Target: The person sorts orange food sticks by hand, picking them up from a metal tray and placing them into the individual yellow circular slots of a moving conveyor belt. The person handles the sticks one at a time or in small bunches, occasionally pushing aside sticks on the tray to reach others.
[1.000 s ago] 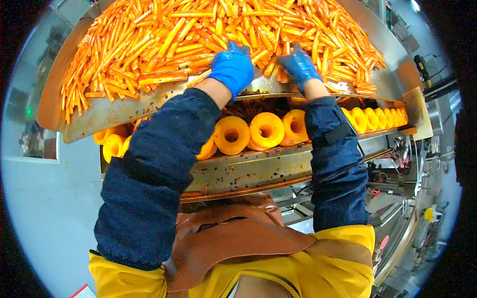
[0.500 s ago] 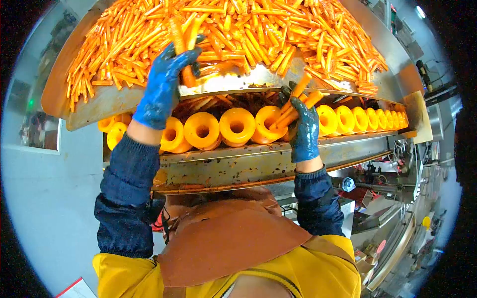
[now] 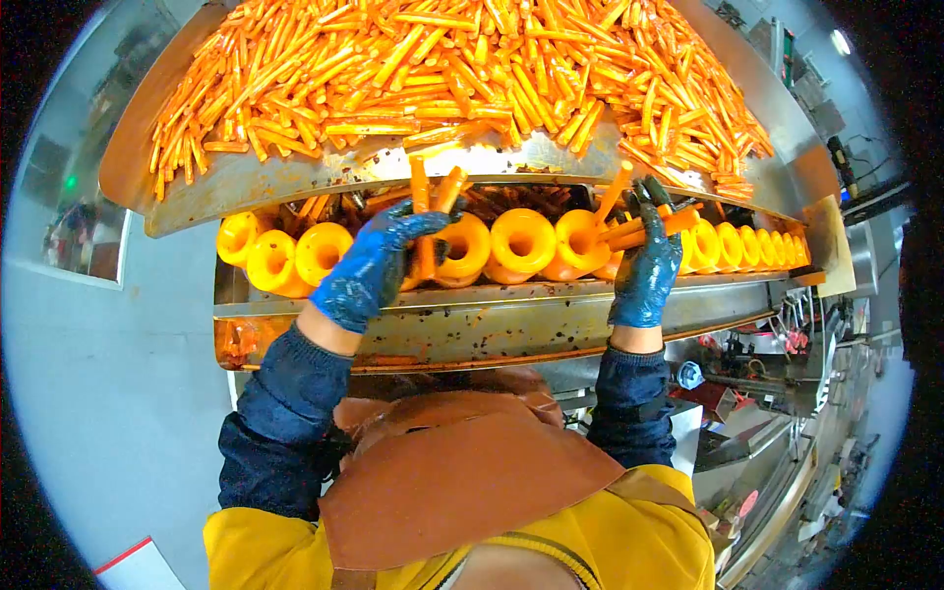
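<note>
In the head view, my left hand (image 3: 379, 264), in a blue glove wet with dark residue, is closed around a few glossy orange sticks (image 3: 421, 187). They stand nearly upright beside a yellow-orange funnel-shaped cup (image 3: 462, 248). My right hand (image 3: 649, 264), gloved the same way, grips more orange sticks (image 3: 629, 234), some lying across its fingers. One stick (image 3: 614, 192) tilts up over the rim of another funnel cup (image 3: 582, 244) to its left. Both hands are at the row of cups, whose openings face me; my fingers hide some of them.
A large heap of orange sticks (image 3: 442, 74) fills the metal tray (image 3: 344, 169) beyond the cups. A stained metal ledge (image 3: 511, 320) runs along the near side. At the row's right end stands a pale board (image 3: 831, 246). Other equipment (image 3: 777, 383) is at the right.
My left hand has come down from the heap to the cups, bringing its sticks. My right hand has shifted right in view, still gripping sticks. The view has moved slightly.
</note>
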`<action>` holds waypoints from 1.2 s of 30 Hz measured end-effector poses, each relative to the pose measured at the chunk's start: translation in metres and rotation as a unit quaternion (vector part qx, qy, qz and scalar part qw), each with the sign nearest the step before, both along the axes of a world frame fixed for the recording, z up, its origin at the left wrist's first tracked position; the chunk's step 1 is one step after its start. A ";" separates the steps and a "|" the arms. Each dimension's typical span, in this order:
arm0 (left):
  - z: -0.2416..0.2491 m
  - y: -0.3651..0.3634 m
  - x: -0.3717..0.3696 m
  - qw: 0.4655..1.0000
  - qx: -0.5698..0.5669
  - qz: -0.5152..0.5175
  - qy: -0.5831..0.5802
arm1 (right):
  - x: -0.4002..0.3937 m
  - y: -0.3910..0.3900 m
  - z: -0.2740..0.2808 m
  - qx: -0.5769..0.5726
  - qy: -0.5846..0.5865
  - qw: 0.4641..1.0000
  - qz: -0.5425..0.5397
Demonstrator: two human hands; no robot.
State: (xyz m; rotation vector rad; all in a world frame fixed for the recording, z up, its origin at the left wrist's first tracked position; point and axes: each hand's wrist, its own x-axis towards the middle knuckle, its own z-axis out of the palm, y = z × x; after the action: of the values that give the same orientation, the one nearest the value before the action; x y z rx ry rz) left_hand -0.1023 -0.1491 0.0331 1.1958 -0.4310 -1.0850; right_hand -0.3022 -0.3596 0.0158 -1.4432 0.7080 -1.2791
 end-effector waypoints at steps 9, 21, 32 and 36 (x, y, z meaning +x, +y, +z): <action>-0.004 -0.021 -0.024 0.987 -0.001 -0.050 0.152 | -0.023 -0.020 0.016 0.116 -0.134 0.984 0.021; -0.017 -0.028 -0.024 0.988 -0.044 -0.064 0.137 | -0.033 -0.014 -0.010 -0.264 0.363 0.886 0.114; -0.012 -0.079 -0.055 0.991 -0.022 -0.107 0.076 | -0.055 -0.030 -0.005 0.132 0.126 0.978 0.102; -0.009 -0.094 -0.059 0.978 -0.021 -0.148 0.145 | -0.045 -0.033 -0.021 0.155 0.213 0.958 0.112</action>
State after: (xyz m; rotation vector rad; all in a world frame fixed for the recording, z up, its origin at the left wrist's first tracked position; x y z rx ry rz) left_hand -0.1617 -0.2434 0.0238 0.9340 -0.4087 -1.4765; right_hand -0.3472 -0.3928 -0.0051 -1.4976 0.9513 -0.6499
